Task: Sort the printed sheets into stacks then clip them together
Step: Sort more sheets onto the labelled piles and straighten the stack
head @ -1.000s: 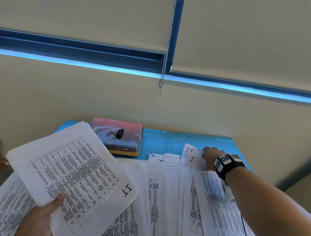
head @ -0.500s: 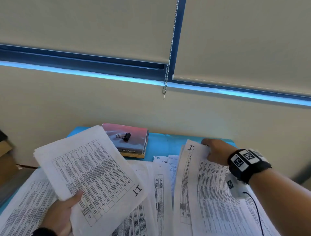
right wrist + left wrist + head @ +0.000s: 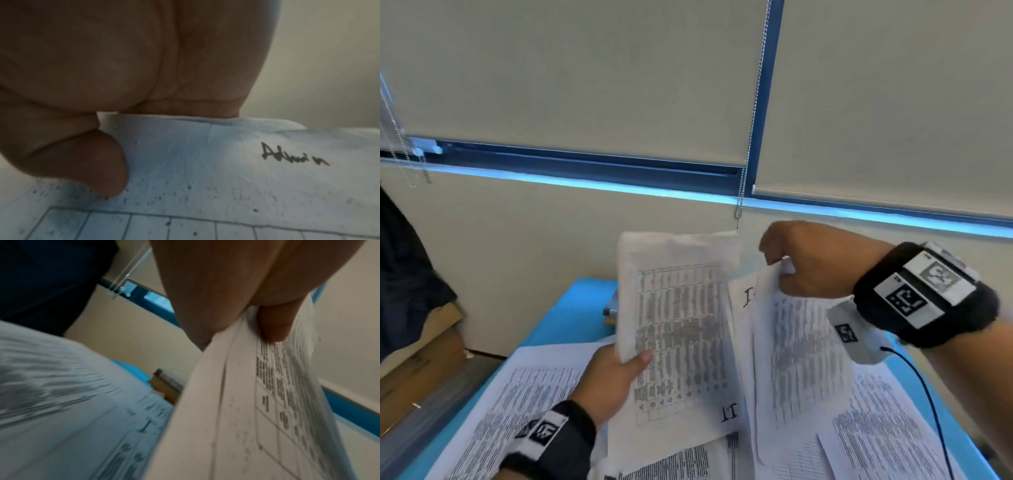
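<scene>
Nearest the camera, loose printed sheets [image 3: 524, 404] lie spread over the blue table [image 3: 571, 308]. Above them, at about seven o'clock, the left hand [image 3: 609, 380] grips a sheaf marked "IT" [image 3: 674, 329], thumb pressed on the printed face, the fingers hidden behind it; the sheaf stands nearly upright, clear of the table. Just beside it, at three o'clock, the right hand [image 3: 808, 260] pinches the top corner of a second bundle of sheets [image 3: 801, 346], lifting it so it hangs tilted, its lower edge among the sheets on the table. The right wrist view shows the thumb [image 3: 96, 164] on a page with "Admin" handwritten on it. Farther off, at twelve o'clock, a bead chain [image 3: 751, 137] hangs before the roller blinds [image 3: 585, 75].
</scene>
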